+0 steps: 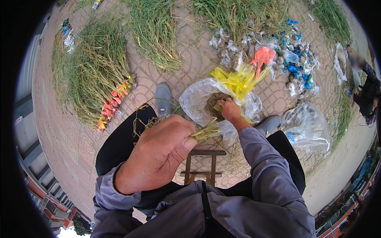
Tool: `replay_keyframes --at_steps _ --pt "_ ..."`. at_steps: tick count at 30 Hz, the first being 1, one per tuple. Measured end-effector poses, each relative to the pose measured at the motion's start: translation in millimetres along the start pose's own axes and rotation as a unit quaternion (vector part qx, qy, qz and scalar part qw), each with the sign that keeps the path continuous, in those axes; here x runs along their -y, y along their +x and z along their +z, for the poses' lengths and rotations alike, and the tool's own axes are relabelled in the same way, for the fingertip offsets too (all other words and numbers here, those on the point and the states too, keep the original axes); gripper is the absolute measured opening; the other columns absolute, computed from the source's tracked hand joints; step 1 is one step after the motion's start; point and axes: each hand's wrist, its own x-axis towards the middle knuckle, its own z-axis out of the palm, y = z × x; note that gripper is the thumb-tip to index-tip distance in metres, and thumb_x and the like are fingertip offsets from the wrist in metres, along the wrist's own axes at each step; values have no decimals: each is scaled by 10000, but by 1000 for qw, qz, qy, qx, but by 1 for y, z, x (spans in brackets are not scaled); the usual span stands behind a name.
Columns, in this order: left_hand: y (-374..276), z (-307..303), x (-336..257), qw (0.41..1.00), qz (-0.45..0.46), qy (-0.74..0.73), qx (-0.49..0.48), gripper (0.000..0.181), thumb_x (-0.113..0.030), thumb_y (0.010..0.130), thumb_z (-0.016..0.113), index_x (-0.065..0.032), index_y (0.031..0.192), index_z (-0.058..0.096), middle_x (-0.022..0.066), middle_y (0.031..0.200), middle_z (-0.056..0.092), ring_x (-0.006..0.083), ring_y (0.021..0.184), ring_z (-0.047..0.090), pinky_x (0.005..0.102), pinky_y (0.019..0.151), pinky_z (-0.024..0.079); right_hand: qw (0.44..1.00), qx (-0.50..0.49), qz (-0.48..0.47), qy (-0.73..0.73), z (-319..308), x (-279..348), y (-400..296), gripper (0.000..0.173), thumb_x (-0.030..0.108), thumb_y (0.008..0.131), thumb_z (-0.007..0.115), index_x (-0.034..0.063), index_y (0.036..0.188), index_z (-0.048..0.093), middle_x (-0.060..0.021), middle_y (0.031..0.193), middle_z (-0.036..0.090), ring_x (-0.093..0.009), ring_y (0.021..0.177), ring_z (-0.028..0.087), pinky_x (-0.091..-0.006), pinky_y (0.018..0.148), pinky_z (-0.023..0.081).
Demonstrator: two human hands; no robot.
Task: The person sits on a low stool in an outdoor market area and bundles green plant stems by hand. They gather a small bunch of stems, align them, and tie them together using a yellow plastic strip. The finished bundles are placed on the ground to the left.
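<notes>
Close to the camera, my left hand is closed around a small bunch of green plant stems. Cut stem ends stick out past the thumb, and thin leafy parts trail off on the other side. My right hand reaches down into an open clear plastic bag holding brown soil. Its fingers pinch a piece of yellow plastic film at the soil; the fingertips are partly hidden. Crumpled yellow plastic bags lie over the bag's far rim, with a red-orange plastic bag beyond.
Bundled plants with red and yellow wrapped bases lie at left. More cut plants lie ahead. Several plastic-wrapped clumps crowd the right. A clear plastic bag lies by my right shoe. Another person is at far right.
</notes>
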Motion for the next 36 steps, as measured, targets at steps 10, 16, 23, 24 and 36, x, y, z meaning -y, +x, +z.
replay_keyframes --at_steps 10,16,23,24,36 --pt "2 -2 -6 1000 4 16 4 89 -59 956 572 28 942 556 153 865 558 338 762 556 383 671 459 999 -2 22 38 8 -4 3 306 99 822 531 159 1092 664 -184 1021 609 -371 954 646 -457 814 530" --pt "0 0 1 1000 18 15 8 206 -154 1005 545 39 1034 610 133 960 590 131 559 507 268 528 424 997 2 43 66 7 -1 5 280 92 832 517 147 1072 649 -197 1038 625 -380 975 640 -467 817 524" --pt "3 1 -4 1000 5 17 2 122 -88 967 570 33 971 576 148 898 575 266 698 546 339 622 453 993 -8 86 85 5 7 5 252 88 835 530 124 1049 658 -199 1014 649 -399 968 641 -480 825 516" --pt "4 0 -6 1000 2 19 1 87 -55 949 581 29 942 561 155 866 566 334 764 566 375 669 469 992 -5 95 81 5 9 5 249 103 841 529 127 1053 657 -199 1029 656 -391 972 649 -476 828 521" --pt "1 0 1 1000 9 16 3 185 -137 992 563 39 1030 607 143 962 597 145 578 514 272 547 428 987 22 132 84 4 22 10 197 195 861 573 100 999 676 -182 1019 675 -380 962 659 -480 802 531"
